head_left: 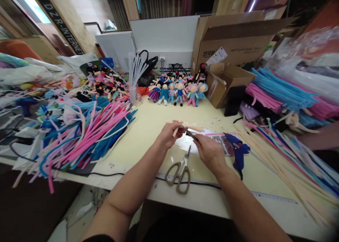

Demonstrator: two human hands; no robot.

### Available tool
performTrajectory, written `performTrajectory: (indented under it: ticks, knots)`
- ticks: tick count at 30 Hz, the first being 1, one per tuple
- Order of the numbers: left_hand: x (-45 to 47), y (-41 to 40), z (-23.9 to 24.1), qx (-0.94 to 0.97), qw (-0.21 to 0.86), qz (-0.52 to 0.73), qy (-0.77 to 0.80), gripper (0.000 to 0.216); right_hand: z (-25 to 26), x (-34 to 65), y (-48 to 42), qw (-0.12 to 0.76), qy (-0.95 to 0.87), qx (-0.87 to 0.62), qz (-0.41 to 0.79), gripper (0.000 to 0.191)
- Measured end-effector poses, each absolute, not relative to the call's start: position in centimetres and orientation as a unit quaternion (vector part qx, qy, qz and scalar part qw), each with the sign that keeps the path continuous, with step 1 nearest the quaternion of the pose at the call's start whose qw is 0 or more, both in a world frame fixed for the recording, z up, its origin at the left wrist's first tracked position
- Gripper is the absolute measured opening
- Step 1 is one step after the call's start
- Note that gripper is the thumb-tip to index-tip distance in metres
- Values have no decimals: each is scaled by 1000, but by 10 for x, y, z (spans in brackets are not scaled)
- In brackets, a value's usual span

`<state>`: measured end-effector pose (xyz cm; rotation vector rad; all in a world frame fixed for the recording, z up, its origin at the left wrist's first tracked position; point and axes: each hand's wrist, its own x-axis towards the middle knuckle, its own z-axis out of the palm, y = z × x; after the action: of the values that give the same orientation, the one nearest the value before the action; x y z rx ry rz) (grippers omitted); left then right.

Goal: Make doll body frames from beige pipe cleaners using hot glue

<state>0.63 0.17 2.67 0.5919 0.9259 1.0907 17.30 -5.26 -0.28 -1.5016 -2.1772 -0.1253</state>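
My left hand (171, 130) is closed around peach-coloured pipe cleaners (176, 131) in the middle of the table. In my right hand (210, 148) is a slim dark metal tool (190, 133), gripped by its near end. Its tip touches or nearly touches the pipe cleaners at my left fingertips; its exact kind is too small to tell. A peach strand (197, 128) stretches to the right just beyond the tool. Between my forearms lies a pair of scissors (181, 171), blades pointing away from me. A blue glue gun (238, 152) rests right of my right hand.
Pink, blue and lilac pipe cleaners (87, 132) are heaped on the left. Small dolls (180, 93) stand in rows at the back, beside an open cardboard box (227, 81). More pipe cleaner bundles (286, 90) lie right. A black cable (103, 173) runs along the front edge.
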Motion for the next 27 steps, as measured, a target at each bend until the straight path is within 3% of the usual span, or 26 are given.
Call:
performTrajectory:
  ticks: [27]
  knots:
    - [11,2,22,308,692,528,385,21,0,174,-55,282,-781,-558,4,22]
